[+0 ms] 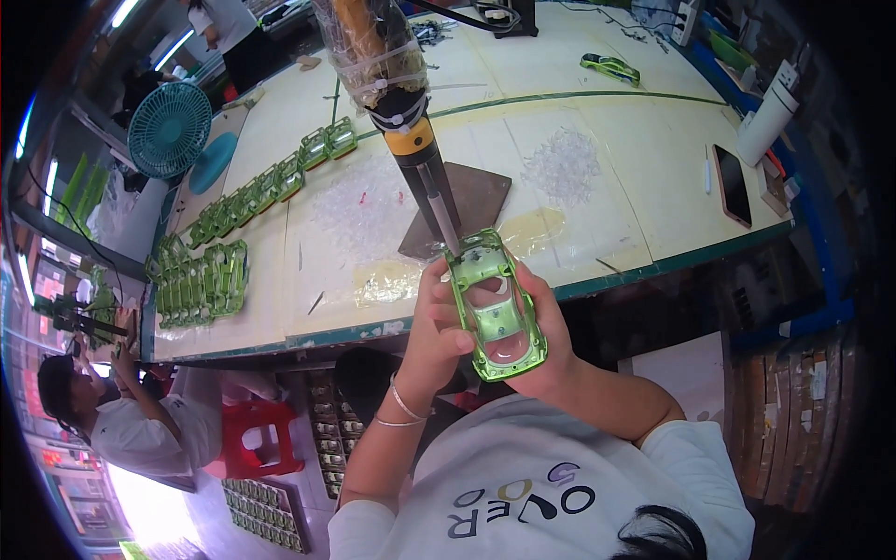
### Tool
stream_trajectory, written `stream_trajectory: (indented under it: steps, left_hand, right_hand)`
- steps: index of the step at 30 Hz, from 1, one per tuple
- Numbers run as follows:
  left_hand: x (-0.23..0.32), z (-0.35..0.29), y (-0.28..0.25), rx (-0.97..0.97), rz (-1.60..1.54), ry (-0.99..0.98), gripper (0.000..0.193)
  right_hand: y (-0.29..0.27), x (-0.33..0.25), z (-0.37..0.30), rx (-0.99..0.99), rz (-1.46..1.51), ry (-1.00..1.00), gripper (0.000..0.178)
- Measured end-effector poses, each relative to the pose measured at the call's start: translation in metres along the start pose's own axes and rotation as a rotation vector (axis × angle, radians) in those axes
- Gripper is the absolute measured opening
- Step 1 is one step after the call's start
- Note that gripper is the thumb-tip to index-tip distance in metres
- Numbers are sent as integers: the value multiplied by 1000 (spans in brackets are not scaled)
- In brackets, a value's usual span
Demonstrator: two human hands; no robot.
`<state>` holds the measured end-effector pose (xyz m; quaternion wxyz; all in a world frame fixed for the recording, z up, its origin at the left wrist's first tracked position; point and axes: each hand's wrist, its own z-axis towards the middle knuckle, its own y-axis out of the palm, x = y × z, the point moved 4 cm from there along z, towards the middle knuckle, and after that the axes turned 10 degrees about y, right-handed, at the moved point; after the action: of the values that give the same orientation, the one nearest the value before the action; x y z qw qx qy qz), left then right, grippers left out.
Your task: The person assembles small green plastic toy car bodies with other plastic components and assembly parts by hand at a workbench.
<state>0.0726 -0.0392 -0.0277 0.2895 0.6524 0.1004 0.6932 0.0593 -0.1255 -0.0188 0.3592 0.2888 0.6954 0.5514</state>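
Note:
A shiny green toy car body shell (497, 320) with open window gaps is held between my two hands, just in front of the table's near edge. My left hand (435, 329) is closed on its left side, thumb against the edge. Along the right side, my right hand (553, 338) grips it, with some fingers hidden behind the shell. A power screwdriver (411, 142), hanging from above and wrapped in clear plastic, points down at the shell. Its tip meets the far end of the shell or sits just over it; I cannot tell which.
Rows of green car shells (201, 280) stand at the left. Clear plastic parts (560, 166) lie in piles beside a brown board (481, 194). A phone (732, 185) and a white bottle (769, 126) are at the right. Another person (149, 420) sits at the left, near a teal fan (169, 130).

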Motion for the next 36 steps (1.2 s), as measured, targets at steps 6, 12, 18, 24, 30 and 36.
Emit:
stream_trajectory:
  steps: [6,12,18,24,30,36]
  left_hand:
    - [4,-1,-1,-52,20,-51,100]
    - [2,0,2,-92,15,-16,93]
    - [-1,3,3,-134,-14,41,83]
    - [-2,3,2,-122,18,37,86]
    - [-5,-2,0,-104,11,40,92]
    - [-2,-11,0,-29,102,110,96]
  right_hand:
    - [-1,2,-4,25,-93,-74,40]
    - [-4,-1,-6,78,-260,-124,45]
    - [0,-3,-8,167,-303,-162,43]
    - [0,-5,-8,179,-302,-171,40]
    - [-5,-9,-4,126,-329,-124,34]
    - [-15,-14,7,58,-171,74,34]
